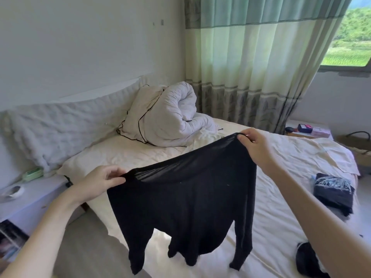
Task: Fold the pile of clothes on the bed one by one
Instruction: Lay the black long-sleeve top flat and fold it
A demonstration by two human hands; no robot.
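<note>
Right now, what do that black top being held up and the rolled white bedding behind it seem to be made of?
Black top: looks like thin, stretchy knit, matte; the bed shows through near the stretched neckline. White duvet: seemingly padded cotton or polyester, matte; puffy roll with crinkled folds. Exact fibres cannot be told.

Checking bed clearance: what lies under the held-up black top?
Under the black top, pinched by left hand and right hand, bare bed sheet shows below its hem. Whatever lies directly behind the fabric is covered.
</note>
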